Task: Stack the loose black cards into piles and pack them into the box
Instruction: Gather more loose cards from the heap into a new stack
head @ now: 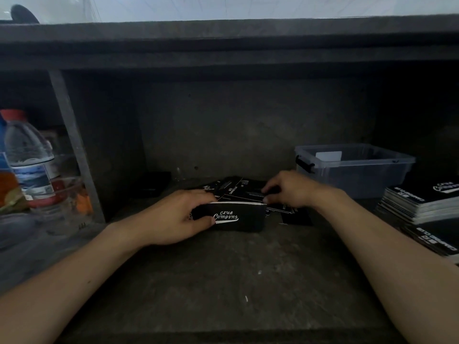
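Holding a small pile of cards point(236, 217), the left hand point(171, 217) has its thumb on the near face and its fingers curled over the top. It is clamped on the left end of the pile. The pile is tipped up on its long edge and seems to rest on the tabletop point(223, 281), near the middle.

Just behind it the loose cards point(233, 186) lie spread flat, some on top of others. The right hand point(290, 188) rests on them with its fingers bent down. It is too dark to tell if they pinch a card.

The box point(360, 177) sits at the back right, open on top. Finished piles point(417, 202) sit by the right edge.

I think the cards are light, thin and a bit stiff. They look smooth, so a pile may slide apart. It is best to squeeze a pile by its two long sides, and to lift a flat card by one edge.
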A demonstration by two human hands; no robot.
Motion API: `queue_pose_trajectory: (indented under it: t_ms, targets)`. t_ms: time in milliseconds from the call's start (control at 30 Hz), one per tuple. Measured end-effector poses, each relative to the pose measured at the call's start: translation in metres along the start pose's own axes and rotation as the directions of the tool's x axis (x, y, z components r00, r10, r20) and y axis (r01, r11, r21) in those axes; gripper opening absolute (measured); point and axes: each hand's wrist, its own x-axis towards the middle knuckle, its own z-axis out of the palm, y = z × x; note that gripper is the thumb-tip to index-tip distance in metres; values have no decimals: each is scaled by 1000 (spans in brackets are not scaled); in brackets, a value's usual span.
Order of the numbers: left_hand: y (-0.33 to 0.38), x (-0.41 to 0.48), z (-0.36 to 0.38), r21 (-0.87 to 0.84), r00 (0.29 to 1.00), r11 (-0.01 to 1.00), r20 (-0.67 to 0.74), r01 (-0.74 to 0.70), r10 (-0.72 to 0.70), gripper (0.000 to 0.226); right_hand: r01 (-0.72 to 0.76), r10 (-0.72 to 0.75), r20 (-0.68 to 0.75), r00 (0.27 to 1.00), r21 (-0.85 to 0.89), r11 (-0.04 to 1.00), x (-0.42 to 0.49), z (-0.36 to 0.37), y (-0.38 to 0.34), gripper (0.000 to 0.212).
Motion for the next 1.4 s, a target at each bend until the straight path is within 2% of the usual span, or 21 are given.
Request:
queue_pose_trajectory:
  t_ms: [67, 167, 233, 267, 333, 400, 433, 500, 533, 600, 667, 733, 767, 900, 1000, 1067, 1133, 1167, 1233, 1333, 1400]
  targets:
    - [-3, 0, 1, 10, 1000, 1000, -21, 19, -19, 27, 34, -37, -105, 994, -35, 999, 1, -3, -2, 22]
    - [-8, 1, 4, -8, 998, 1000, -53, 28, -29, 36, 59, -82, -359, 930, -76, 995, -1, -13, -4, 22]
    - [-9, 1, 5, -12, 997, 1000, -78, 25, -26, 34, 121, -90, -420, 903, 47, 992, -7, -23, -11, 19]
    - [-10, 1, 5, -8, 995, 1000, -92, 28, -29, 35, 166, -98, -359, 928, 162, 973, -11, -26, -16, 18]
    - [-7, 1, 4, -19, 994, 999, -102, 48, -50, 36, 181, -166, -73, 983, 439, 880, -22, -26, -29, 17]
    - [-4, 1, 3, -43, 993, 997, -97, 59, -63, 37, 84, -238, 170, 956, 621, 779, -29, -22, -38, 18]
    - [-3, 1, 3, -68, 994, 995, -87, 66, -72, 38, 44, -245, 205, 948, 677, 735, -28, -20, -40, 19]
    - [-1, 0, 2, -141, 994, 986, -52, 84, -92, 42, 32, -149, 98, 984, 724, 689, -18, -18, -37, 24]
    - [0, -1, 2, -151, 995, 985, -44, 83, -90, 45, 61, -61, -23, 998, 662, 747, -12, -16, -32, 26]
    - [0, -1, 2, -117, 997, 992, -50, 50, -56, 48, 29, 39, -216, 976, 301, 953, -1, -11, -14, 32]
    - [0, 0, 2, -82, 998, 997, -55, 6, -11, 39, -64, 65, -108, 992, 14, 998, 3, 3, 1, 44]
    - [-1, 0, 1, -84, 998, 996, -57, -4, -1, 32, -94, 96, 38, 995, -49, 994, 6, 15, 8, 50]
    - [-1, 0, 1, -83, 998, 996, -62, -9, 3, 31, -86, 88, 42, 995, -54, 995, 8, 17, 7, 50]
    - [-5, 0, 2, -58, 996, 998, -86, -11, 6, 34, -30, 23, -76, 997, -96, 995, 13, 10, 8, 41]
    - [-9, 1, 5, -48, 995, 999, -101, 6, -11, 39, -4, -31, -254, 967, -135, 991, 10, 10, 7, 28]
    - [-10, 1, 5, -45, 995, 999, -100, 18, -23, 42, -10, -85, -454, 887, -202, 979, 8, 3, 1, 28]
    - [-10, 0, 5, -41, 995, 999, -99, 15, -19, 45, 48, -131, -558, 819, -162, 986, 4, -7, -9, 26]
    - [-9, 0, 5, -38, 995, 999, -100, 14, -18, 48, 116, -124, -533, 837, -48, 992, 0, -12, -14, 23]
    - [-9, 1, 5, -23, 995, 999, -93, 24, -26, 51, 224, -130, -311, 942, 290, 931, -8, -16, -24, 17]
    - [-5, 1, 5, -59, 993, 997, -107, 48, -55, 55, 116, -198, 93, 976, 544, 831, -21, -9, -39, 22]
    - [-2, 1, 3, -140, 993, 988, -88, 72, -85, 57, 46, -189, 133, 973, 690, 722, -18, -8, -41, 27]
